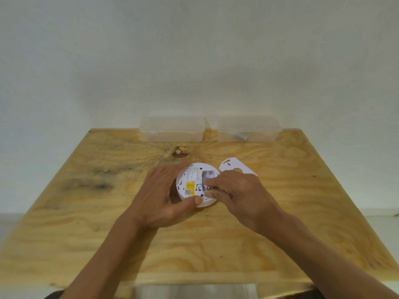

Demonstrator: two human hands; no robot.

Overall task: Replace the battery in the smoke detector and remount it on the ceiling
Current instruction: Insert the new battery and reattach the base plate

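Note:
A round white smoke detector (pixel 192 180) lies back-side up on the plywood table (pixel 108 212), showing a yellow label and an open battery bay. My left hand (pixel 159 197) cups its left side, thumb on the near rim. My right hand (pixel 239 195) pinches a small battery (pixel 209 187) at the bay on the detector's right; most of the battery is hidden by my fingers. The white mounting plate (pixel 234 165) lies flat just behind my right hand.
Two clear plastic boxes stand at the table's far edge: the left box (pixel 172 129) looks empty and the right box (pixel 248 128) holds a small grey cylinder (pixel 241 135). A white wall rises behind. A dark knot (pixel 180 152) marks the wood.

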